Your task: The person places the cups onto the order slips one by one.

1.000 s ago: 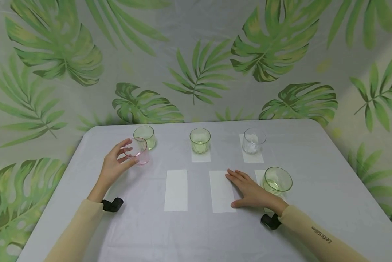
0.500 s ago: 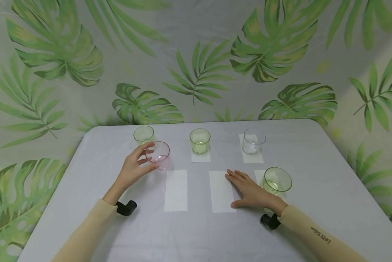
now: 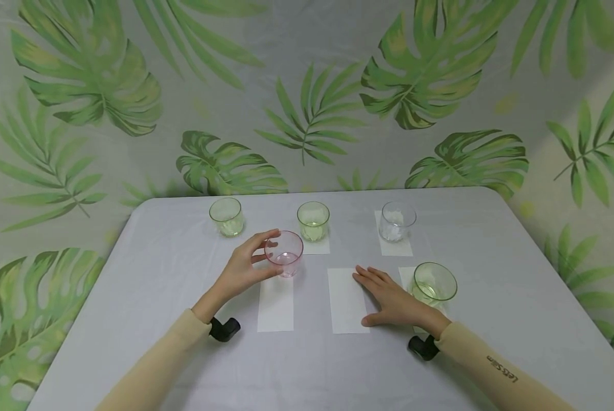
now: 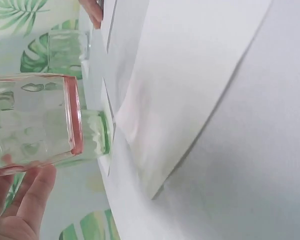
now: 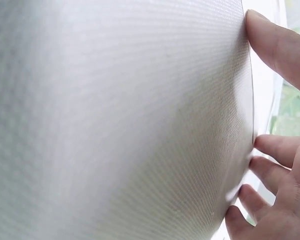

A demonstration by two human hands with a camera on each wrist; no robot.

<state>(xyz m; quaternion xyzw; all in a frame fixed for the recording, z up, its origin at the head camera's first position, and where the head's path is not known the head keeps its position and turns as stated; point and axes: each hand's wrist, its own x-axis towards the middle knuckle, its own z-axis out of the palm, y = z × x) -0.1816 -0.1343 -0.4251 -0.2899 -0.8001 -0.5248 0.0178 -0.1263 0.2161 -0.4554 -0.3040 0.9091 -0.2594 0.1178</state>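
Observation:
My left hand grips a pink-tinted clear glass by its side, thumb on the near side and fingers behind. In the left wrist view the thick pink base hangs clear of the tabletop. From the head view, the glass overlaps the far end of a white paper rectangle. My right hand rests with fingers spread, its fingertips at another paper rectangle. Close beyond that wrist stands a green glass on a third paper, partly hidden by the hand.
Along the back of the white-covered table stand a green glass at left, a second green glass on paper, and a colourless glass on paper. A leaf-patterned cloth hangs behind.
My left hand has carried the pink glass rightward and toward me, from in front of the back-left green glass to over the left paper. My right hand has stayed in place.

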